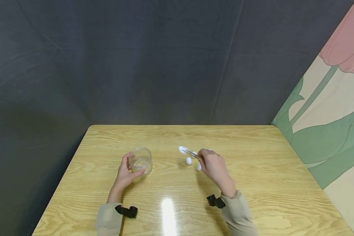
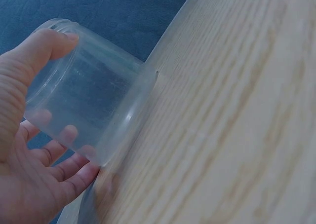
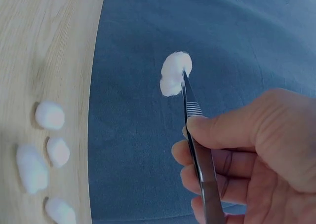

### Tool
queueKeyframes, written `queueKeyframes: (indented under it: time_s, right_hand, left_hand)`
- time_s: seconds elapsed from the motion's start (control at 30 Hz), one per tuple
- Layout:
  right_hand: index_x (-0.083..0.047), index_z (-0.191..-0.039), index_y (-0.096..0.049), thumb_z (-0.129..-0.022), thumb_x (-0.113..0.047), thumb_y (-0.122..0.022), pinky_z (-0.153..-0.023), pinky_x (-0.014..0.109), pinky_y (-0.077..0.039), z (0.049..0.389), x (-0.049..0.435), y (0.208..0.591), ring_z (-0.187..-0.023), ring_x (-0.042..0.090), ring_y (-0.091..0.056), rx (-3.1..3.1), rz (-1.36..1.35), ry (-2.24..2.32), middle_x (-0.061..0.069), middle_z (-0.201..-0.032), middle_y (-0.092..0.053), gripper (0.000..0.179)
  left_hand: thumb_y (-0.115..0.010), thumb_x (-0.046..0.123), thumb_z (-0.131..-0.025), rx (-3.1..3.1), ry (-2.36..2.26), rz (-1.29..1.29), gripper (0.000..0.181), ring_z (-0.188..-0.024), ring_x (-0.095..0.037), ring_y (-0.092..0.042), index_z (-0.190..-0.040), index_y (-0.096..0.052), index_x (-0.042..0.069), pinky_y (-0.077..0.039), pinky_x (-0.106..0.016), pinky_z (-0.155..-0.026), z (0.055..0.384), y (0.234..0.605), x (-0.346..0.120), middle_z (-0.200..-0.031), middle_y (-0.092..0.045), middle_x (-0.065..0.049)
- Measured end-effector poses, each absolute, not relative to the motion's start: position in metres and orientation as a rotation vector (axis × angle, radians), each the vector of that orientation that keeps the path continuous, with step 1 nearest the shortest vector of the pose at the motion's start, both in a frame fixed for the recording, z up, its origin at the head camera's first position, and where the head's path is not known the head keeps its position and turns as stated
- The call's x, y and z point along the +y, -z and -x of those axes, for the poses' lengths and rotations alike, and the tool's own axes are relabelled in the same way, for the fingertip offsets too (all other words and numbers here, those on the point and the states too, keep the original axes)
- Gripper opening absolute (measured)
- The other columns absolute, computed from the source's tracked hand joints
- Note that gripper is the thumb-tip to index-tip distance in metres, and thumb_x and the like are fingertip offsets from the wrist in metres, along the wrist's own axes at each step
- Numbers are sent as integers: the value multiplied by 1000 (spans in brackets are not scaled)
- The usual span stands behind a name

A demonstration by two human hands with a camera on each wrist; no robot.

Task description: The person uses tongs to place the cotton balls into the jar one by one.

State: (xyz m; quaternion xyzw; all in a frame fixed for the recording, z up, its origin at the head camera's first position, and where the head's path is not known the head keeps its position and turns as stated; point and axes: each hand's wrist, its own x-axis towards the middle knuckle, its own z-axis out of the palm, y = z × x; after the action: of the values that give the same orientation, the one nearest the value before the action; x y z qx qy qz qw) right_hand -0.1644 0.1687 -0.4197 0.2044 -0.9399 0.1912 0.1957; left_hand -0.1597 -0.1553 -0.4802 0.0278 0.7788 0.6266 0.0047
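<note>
In the head view, my left hand (image 1: 125,176) holds a clear round plastic jar (image 1: 147,166) that stands on the table. Its thumb lies at the rim and the fingers wrap the far side; in the left wrist view the jar (image 2: 94,91) shows no lid and nothing inside. My right hand (image 1: 215,166) pinches metal tweezers (image 3: 201,160) between thumb and fingers. At their tips a white cotton ball (image 3: 174,74) is held up off the table, to the right of the jar. Several more cotton balls (image 1: 188,161) lie on the table below the tweezers, some partly hidden by the right hand.
The wooden table (image 1: 91,157) has a far edge against a dark cloth backdrop (image 1: 165,72). A wall with a painted flower (image 1: 324,141) stands along the right side. Black wrist straps (image 1: 127,211) sit over both sleeves.
</note>
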Motion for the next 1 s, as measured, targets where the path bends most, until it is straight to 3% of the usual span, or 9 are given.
queueKeyframes:
  time_s: [1.0]
  right_hand:
    - [-7,-80,-62,-78,0,-71,-51,28,-41,170,137,417,-59,15,-51,-2608,-668,-623,2,-69,-60,11]
  left_hand:
    - [-75,-3,-74,2426,-1971,-79,82,-122,-45,-38,-139,-25,-3,-28,-56,-100,161,482,-156,-137,-35,-28]
